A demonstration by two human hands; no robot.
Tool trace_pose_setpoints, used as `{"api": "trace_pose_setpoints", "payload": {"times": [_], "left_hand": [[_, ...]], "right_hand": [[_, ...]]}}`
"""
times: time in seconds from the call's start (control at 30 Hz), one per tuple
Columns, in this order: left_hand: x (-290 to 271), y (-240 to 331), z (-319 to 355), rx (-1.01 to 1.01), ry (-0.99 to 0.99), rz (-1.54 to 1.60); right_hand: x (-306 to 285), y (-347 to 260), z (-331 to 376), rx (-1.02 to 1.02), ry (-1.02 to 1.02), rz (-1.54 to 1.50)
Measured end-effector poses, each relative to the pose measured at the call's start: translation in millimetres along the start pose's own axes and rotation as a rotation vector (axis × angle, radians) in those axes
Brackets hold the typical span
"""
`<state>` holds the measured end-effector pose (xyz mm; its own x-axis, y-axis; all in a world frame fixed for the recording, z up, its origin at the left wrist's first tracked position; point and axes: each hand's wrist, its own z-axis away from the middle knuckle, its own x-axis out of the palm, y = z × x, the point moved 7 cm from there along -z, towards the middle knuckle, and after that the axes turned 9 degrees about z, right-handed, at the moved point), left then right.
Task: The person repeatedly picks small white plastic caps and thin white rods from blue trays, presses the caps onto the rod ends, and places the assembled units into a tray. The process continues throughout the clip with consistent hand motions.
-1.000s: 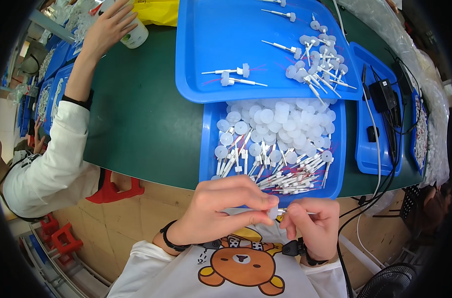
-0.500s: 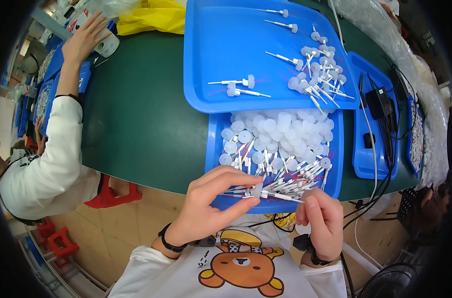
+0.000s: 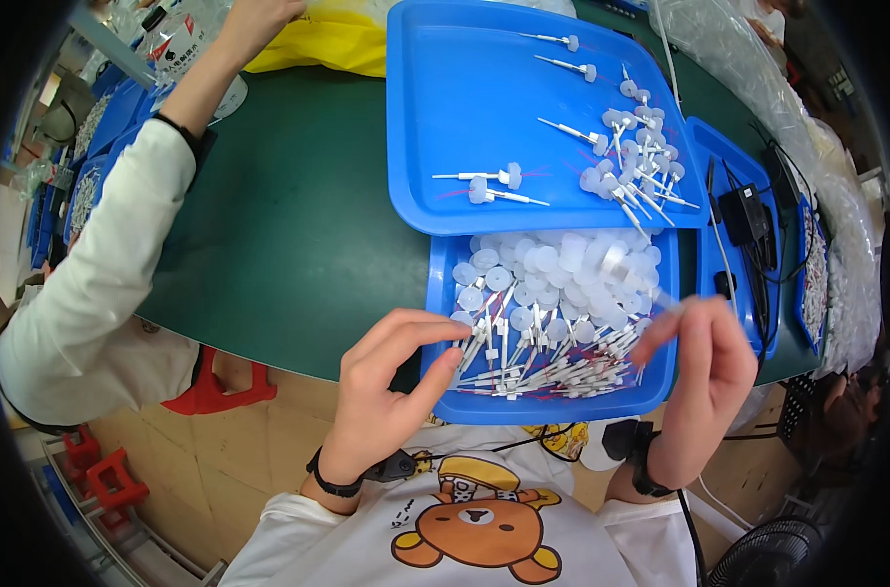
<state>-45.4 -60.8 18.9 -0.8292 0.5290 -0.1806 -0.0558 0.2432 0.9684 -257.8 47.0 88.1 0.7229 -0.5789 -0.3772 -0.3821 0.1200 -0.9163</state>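
Your left hand [image 3: 391, 391] sits at the near-left rim of the small blue tray [image 3: 552, 406], thumb and forefinger closing on white pins [image 3: 523, 367]; you cannot tell if one is pinched. The pins lie just right of it, long axes mostly left-right. Right hand [image 3: 704, 372], fingers loosely together, holds a blurred capped pin [image 3: 636, 279] above the white caps [image 3: 562, 269]. Blue trays before you: two; pins and caps too many to count. Large tray [image 3: 464, 117] on the green table [image 3: 298, 215] holds finished pieces.

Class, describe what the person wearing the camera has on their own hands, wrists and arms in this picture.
Both hands, left hand and right hand, are bare, without gloves. Each wrist carries a black band, the right one with a dark cable. White sleeves begin just below the wrists.
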Motion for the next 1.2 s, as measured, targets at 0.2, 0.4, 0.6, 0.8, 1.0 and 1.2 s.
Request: {"api": "trace_pose_setpoints", "payload": {"times": [0.2,0.4,0.6,0.8,1.0,1.2], "left_hand": [[1,-1,-4,0.038,-0.031,-0.189],[10,-5,-9,0.054,-0.073,-0.224],[22,-2,-13,0.083,-0.055,-0.437],[22,4,-17,0.08,-0.055,-0.534],[17,7,-16,0.047,0.001,-0.573],[14,4,-14,0.056,0.037,-0.552]], "right_hand": [[25,-4,-3,-0.172,-0.192,0.539],[61,26,28,-0.218,-0.413,0.738],[76,31,33,-0.211,-0.237,0.834],[67,39,32,-0.173,-0.176,0.773],[57,37,32,-0.008,-0.219,0.589],[39,28,34,-0.088,-0.301,0.573]]}}
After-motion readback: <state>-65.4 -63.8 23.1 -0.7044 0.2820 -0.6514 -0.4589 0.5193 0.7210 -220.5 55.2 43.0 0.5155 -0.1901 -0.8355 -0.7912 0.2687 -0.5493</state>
